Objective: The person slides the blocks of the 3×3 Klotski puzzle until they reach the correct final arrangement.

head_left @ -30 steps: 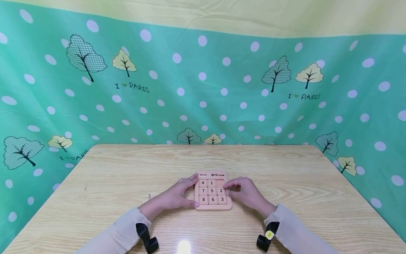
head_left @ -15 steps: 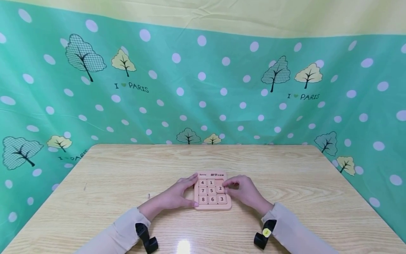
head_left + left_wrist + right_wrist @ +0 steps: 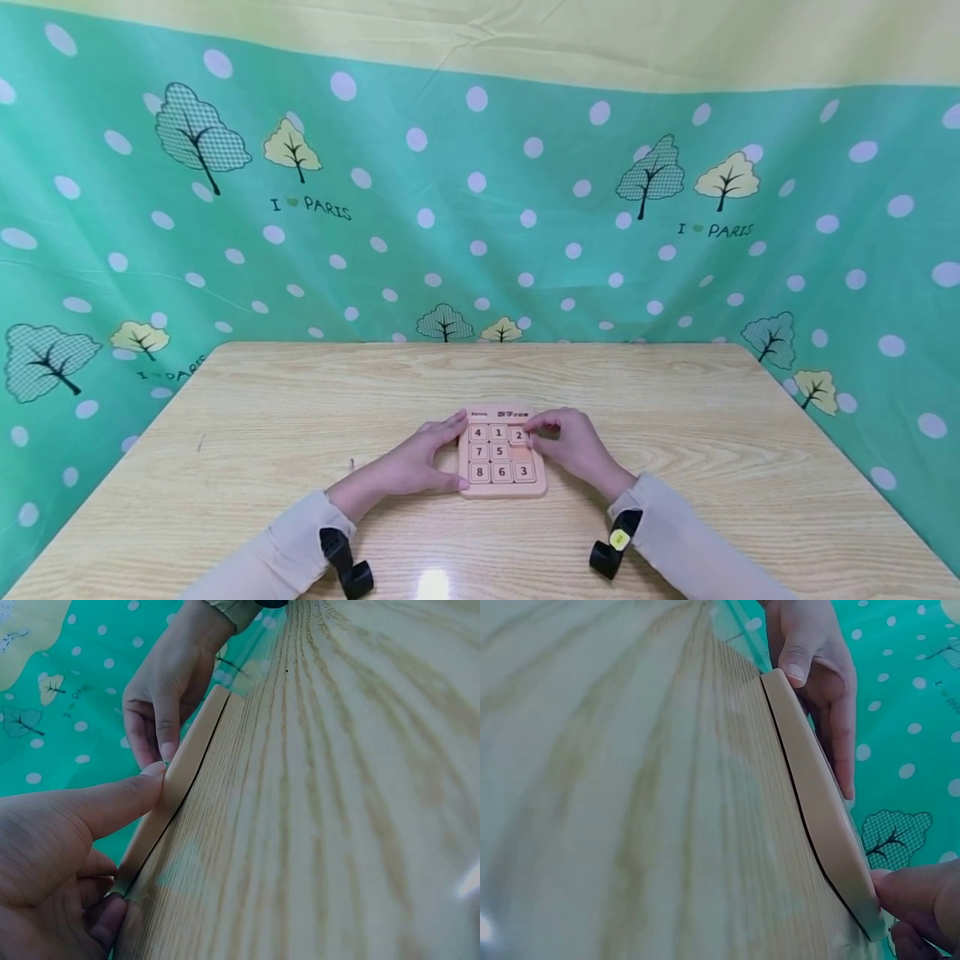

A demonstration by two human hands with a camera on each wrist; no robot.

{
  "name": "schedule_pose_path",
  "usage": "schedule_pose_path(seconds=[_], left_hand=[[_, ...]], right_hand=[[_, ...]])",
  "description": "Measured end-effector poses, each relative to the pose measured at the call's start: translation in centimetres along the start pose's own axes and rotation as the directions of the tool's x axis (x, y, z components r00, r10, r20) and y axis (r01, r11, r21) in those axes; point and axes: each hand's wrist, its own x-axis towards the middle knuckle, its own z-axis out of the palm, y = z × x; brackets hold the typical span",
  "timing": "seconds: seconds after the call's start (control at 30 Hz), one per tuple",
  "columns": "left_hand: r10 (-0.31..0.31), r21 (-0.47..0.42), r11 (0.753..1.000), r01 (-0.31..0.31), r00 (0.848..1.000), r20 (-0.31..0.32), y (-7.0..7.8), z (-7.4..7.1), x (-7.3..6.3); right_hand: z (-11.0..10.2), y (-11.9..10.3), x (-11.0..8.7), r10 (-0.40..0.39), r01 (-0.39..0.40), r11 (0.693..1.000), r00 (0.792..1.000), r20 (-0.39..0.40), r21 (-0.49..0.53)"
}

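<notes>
A pink sliding number puzzle (image 3: 504, 492) lies flat near the middle of the table. Its rows read 4, 1, 2; then 7, 5 and a bare slot; then 8, 6, 3. My left hand (image 3: 423, 458) holds the frame by its left side, thumb at the lower corner and fingers at the upper one. Thumb and index finger of my right hand (image 3: 573, 442) are at the number 2 tile (image 3: 518, 436), in the top right slot. In both wrist views the puzzle shows edge-on, its side wall (image 3: 174, 793) facing the camera and the tile faces hidden.
The wood-grain table (image 3: 330, 383) extends around the puzzle on all sides. A green dotted cloth (image 3: 480, 208) with printed trees hangs behind it. Black wrist cameras (image 3: 347, 562) sit on both forearms, and light glares off the table's front.
The number 2 tile has slid up from the middle right slot into the top right one, the right hand moving along with it. The left hand has stayed put.
</notes>
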Motion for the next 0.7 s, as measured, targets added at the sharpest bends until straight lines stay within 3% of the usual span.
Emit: schedule_pose_path(seconds=[0.33, 0.7], left_hand=[[-0.007, 0.001, 1.000, 0.007, 1.000, 0.002, 0.0, 0.0, 0.0], [-0.013, -0.007, 1.000, 0.013, 1.000, 0.001, 0.0, 0.0, 0.1]], right_hand=[[0.4, -0.2, 0.2, 0.031, -0.032, 0.999, 0.998, -0.052, -0.021], [-0.3, 0.0, -0.9, -0.006, 0.007, 0.999, 1.000, -0.011, 0.034]])
